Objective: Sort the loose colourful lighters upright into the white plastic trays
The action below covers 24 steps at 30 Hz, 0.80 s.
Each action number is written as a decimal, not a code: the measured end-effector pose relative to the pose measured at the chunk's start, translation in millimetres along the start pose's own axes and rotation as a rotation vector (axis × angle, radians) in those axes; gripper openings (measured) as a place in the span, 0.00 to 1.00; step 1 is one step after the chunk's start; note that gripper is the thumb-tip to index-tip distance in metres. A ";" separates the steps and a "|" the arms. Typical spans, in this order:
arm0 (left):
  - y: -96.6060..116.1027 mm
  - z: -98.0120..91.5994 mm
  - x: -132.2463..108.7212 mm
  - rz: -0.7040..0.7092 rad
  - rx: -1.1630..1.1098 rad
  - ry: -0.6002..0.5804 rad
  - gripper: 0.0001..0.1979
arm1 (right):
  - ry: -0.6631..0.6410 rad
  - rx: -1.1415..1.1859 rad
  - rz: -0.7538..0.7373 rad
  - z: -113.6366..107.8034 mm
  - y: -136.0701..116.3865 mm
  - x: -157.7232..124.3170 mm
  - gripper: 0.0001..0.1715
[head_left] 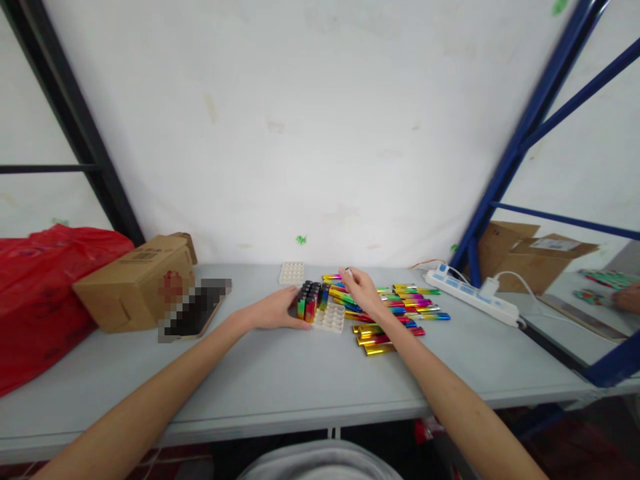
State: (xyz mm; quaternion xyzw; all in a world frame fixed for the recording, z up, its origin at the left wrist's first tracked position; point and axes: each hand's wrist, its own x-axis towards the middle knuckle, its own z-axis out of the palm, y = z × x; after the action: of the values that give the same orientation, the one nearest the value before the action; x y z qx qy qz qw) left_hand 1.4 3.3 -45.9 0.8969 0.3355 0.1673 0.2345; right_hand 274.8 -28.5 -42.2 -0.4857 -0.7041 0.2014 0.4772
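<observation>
Left fingers (299, 325) spread around lighters (309, 309); right fingers (353, 283) pinch something (349, 272) (too small to tell).

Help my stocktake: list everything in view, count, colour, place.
bag: one, red, left
box: one, brown, beside bag
slab: one, dark, beside box
trays: two, white, by wall, between hands
lighters: many, multicoloured, in nearer tray
sticks: many, multicoloured, right of lighters
power strip: one, white, right
cardboard: count unclear, brown, right
frames: two, black left, blue right
table: one, grey, below
wall: one, white, behind
co-worker's hand: one, far right
garment: one, grey, bottom
left hand: one, bare, at lighters
right hand: one, bare, by sticks
</observation>
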 end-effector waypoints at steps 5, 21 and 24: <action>-1.2 0.4 0.7 -0.002 0.024 -0.004 0.39 | 0.045 -0.214 -0.021 13.6 -3.2 -6.1 0.34; 2.3 -0.8 0.1 0.013 0.040 0.001 0.38 | 0.003 -0.277 -0.156 7.7 -24.4 -12.9 0.19; 3.3 -1.1 0.0 0.016 0.023 -0.002 0.38 | -0.063 -0.252 -0.216 2.4 -30.1 -14.5 0.20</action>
State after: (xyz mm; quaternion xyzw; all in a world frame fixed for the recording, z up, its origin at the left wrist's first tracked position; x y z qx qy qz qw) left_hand 2.5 1.4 -43.2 0.9024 0.3300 0.1643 0.2232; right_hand 258.9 -54.1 -27.8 -0.4569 -0.7864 0.0741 0.4090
